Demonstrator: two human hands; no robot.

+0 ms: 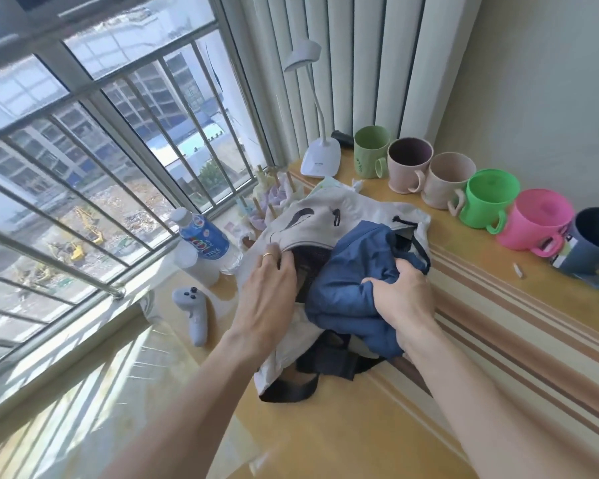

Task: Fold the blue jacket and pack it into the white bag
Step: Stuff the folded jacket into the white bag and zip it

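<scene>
The white bag (pixel 325 216) lies on the yellow table (pixel 325 426), its mouth toward me, black straps trailing at the near end. The blue jacket (pixel 346 288), bunched into a bundle, sits partly inside the mouth. My left hand (pixel 267 295) grips the upper edge of the bag's opening and holds it up; a ring is on one finger. My right hand (pixel 402 299) is clenched on the jacket's fabric at the bag's right side. The bag's inside is dark and mostly hidden.
A blue-labelled water bottle (pixel 204 240) and a grey controller (pixel 192 309) lie left of the bag. A white desk lamp (pixel 320 160) stands behind it. Several mugs (pixel 484 198) line the ledge at right. Window bars run along the left.
</scene>
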